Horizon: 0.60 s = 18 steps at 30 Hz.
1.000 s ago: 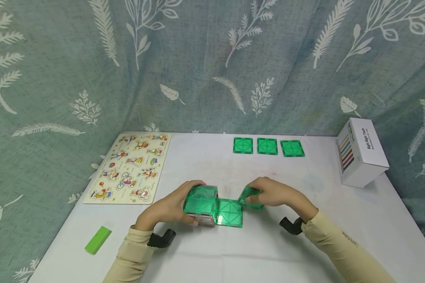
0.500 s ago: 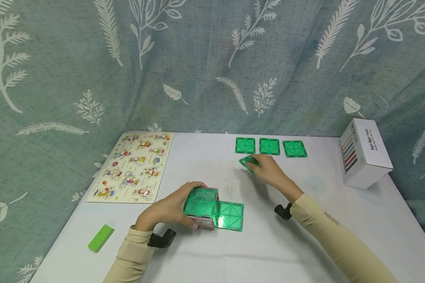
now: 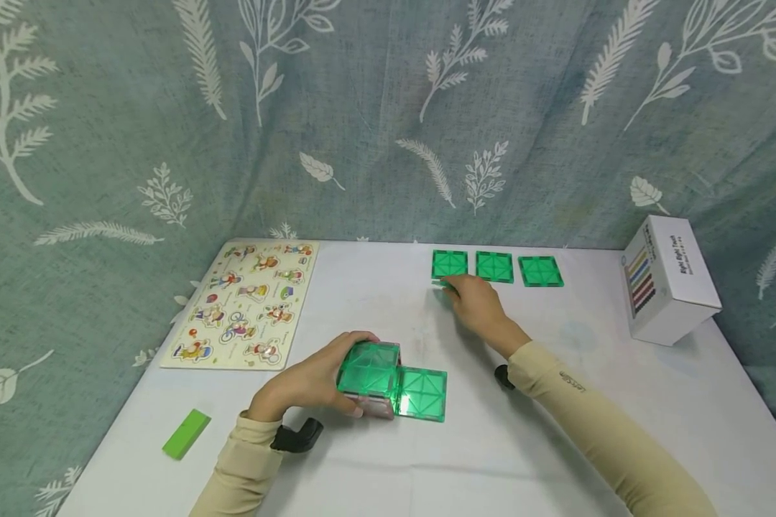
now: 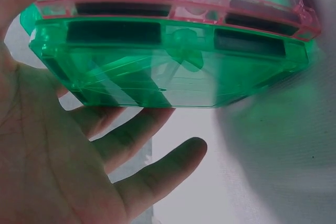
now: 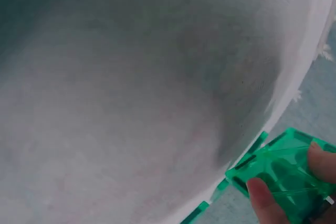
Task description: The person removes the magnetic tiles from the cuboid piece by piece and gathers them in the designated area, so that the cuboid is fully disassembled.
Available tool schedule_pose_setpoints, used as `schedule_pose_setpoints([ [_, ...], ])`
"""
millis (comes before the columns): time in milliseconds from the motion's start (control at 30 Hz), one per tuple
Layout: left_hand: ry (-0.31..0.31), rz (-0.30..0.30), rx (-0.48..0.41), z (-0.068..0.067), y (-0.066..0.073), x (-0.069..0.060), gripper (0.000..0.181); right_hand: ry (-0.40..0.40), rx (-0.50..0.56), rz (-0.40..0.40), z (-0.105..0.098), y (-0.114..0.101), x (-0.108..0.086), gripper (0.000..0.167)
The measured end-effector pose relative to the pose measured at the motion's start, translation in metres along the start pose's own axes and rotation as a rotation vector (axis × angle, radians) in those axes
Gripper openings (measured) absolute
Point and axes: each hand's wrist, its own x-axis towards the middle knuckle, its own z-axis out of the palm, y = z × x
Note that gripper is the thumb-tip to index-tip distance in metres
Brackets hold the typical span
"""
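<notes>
My left hand [image 3: 317, 377] grips a box built of magnetic tiles [image 3: 367, 368], thumb at the front and fingers round the back. Its top is green, and pink edges show beneath; the left wrist view shows a pink tile frame [image 4: 199, 3] against a green one [image 4: 184, 72]. Flat against the box's right side lies a green square tile [image 3: 422, 393]. Farther back, my right hand [image 3: 481, 309] pinches another green tile [image 5: 286, 169] between thumb and fingers. It is just in front of the leftmost of three green tiles [image 3: 450, 263] lying in a row.
A wooden picture puzzle board [image 3: 246, 305] lies at the back left. A light green block [image 3: 186, 434] is at the front left. At the back right stands a white box [image 3: 669, 280]. Behind the white table [image 3: 375, 287] hangs a leaf-patterned curtain [image 3: 362, 108].
My right hand has carried its green tile from beside the flat tile back to the row at the rear. The left hand stays on the tile box.
</notes>
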Motion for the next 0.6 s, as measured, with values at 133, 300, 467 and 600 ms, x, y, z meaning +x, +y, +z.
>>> schedule_pose_setpoints([
  [133,0.006,0.001,0.008,-0.001,0.001,0.001,0.104,-0.034,-0.083,0.005,0.003,-0.003,0.0,0.032],
  [300,0.008,-0.001,0.006,0.0,0.001,0.001,0.104,-0.078,-0.167,-0.003,0.009,-0.006,-0.003,0.033],
  [467,0.009,-0.002,0.003,0.0,0.001,-0.001,0.103,-0.122,-0.169,-0.012,0.014,-0.009,-0.007,0.038],
  [600,0.007,-0.001,0.001,0.0,0.0,-0.001,0.104,-0.151,-0.17,-0.036,0.013,-0.009,-0.009,0.042],
])
